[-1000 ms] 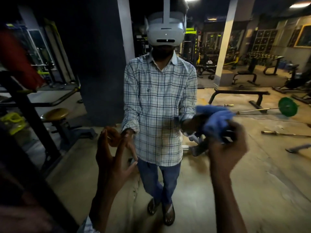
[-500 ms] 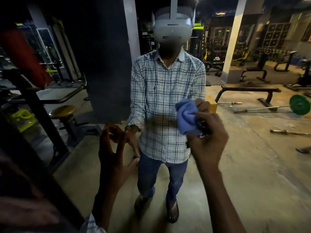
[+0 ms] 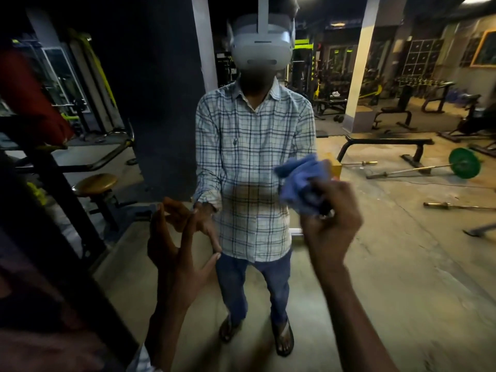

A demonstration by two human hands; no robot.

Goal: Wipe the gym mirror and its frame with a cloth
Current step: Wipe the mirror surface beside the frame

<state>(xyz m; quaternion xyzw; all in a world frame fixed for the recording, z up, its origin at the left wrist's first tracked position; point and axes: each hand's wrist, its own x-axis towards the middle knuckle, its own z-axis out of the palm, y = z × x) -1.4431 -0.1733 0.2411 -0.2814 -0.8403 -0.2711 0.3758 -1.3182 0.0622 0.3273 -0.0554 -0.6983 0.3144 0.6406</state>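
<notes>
The scene is dim. A ceiling light point(image 3: 476, 0) at the upper right glares and casts a warm glow on the floor point(image 3: 402, 277); the left side sinks into near-black shadow. Motion blur smears the right hand point(image 3: 328, 226) and cloth point(image 3: 300, 181). The pillar point(image 3: 361, 63) leans with wide-angle distortion. A hazy band crosses the shirt point(image 3: 249, 130), and the lower left corner is dark and unfocused.
</notes>
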